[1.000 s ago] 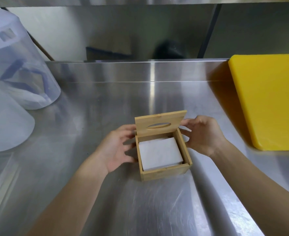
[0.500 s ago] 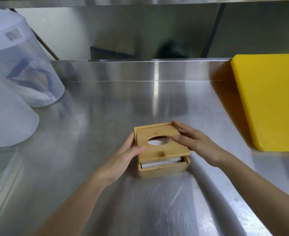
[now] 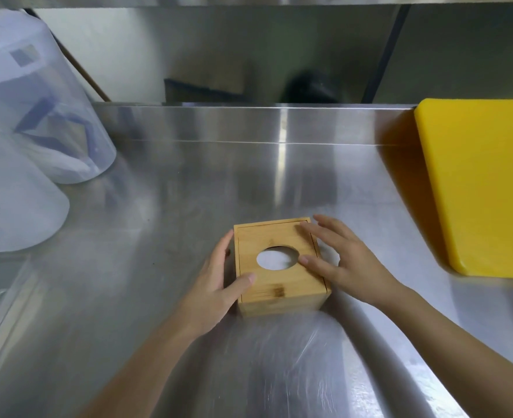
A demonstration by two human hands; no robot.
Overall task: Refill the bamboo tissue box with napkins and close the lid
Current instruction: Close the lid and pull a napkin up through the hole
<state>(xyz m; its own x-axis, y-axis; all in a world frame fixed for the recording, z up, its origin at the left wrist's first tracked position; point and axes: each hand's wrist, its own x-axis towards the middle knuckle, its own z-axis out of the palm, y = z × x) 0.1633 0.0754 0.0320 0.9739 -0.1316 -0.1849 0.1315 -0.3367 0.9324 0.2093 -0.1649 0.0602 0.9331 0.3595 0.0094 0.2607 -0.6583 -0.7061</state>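
Here the bamboo tissue box [image 3: 280, 268] sits on the stainless steel counter [image 3: 279, 182], near its front middle, with the lid [image 3: 275, 251] lying flat and flush on top. White napkins [image 3: 276, 259] show through the oval opening in the lid. The left hand [image 3: 219, 285] cups the box's left side, fingers against the wall and the thumb hooked over the lid's near left corner. The right hand [image 3: 339, 260] lies spread and flat, not gripping: its fingers press on the lid's right part, the thumb tip just beside the oval, while the palm hangs off the box's right edge. A thick yellow cutting board [image 3: 484, 185] lies well apart at the right. Two upturned translucent plastic containers [image 3: 32, 140] stand at the far left, one partly in front of the other.
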